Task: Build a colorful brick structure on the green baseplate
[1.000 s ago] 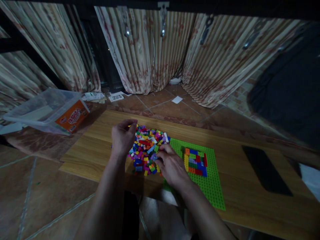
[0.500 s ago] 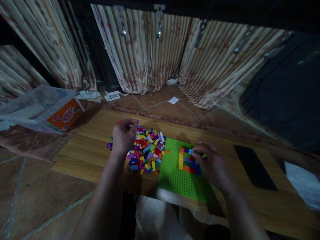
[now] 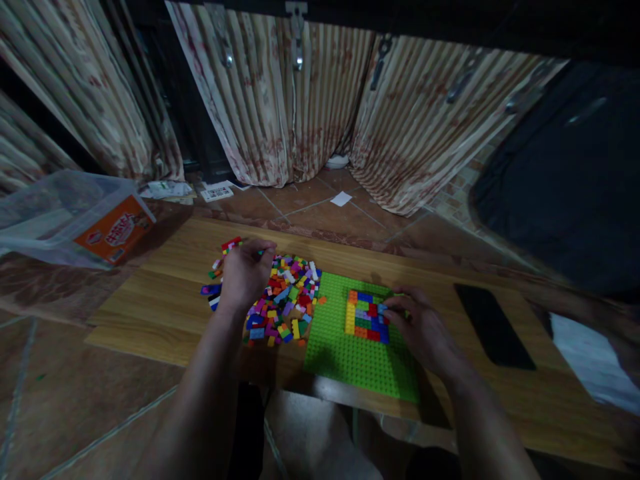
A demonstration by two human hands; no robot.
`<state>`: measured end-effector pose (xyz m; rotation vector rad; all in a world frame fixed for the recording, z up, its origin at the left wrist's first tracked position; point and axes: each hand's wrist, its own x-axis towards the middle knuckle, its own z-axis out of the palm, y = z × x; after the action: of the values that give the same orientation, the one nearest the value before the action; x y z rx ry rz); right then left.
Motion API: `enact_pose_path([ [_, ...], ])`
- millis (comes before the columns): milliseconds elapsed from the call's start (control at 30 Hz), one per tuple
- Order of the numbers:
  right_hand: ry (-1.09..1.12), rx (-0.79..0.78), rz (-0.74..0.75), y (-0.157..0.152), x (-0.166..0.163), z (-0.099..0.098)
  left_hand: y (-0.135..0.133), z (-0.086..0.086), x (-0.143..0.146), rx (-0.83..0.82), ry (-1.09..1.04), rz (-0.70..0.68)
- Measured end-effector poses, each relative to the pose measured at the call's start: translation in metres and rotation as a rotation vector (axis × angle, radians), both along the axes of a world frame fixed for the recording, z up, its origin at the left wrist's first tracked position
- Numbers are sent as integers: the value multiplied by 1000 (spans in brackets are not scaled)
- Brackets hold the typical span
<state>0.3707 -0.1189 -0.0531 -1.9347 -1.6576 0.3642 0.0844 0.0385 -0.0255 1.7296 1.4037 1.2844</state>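
left hand (image 3: 245, 273) is curled over heap of small multicoloured plastic bricks (image 3: 285, 303) toward low wooden table's (image 3: 165, 293) far edge, contents hidden | right hand (image 3: 425, 330) is laid on multicoloured brick patch (image 3: 365, 317) of green studded baseplate (image 3: 350, 357) at near edge, grip obscured by dimness

This looks like a room in a home, dimly lit. Long striped curtains (image 3: 280, 107) with a faded floral print hang across the top of the frame, down to a brown tiled floor (image 3: 310, 213) where loose papers (image 3: 216, 193) lie. A low wooden counter (image 3: 165, 293) carries a heap of toy bricks (image 3: 287, 300), a green baseplate (image 3: 350, 360) and a dark phone (image 3: 493, 327). A clear plastic storage box (image 3: 75, 213) sits at the left.
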Motion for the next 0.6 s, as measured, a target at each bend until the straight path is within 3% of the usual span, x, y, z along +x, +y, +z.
enact_pose_path([
  [600, -16, 4, 14, 1, 1, -3, 0, -2, 2, 16, 16, -6],
])
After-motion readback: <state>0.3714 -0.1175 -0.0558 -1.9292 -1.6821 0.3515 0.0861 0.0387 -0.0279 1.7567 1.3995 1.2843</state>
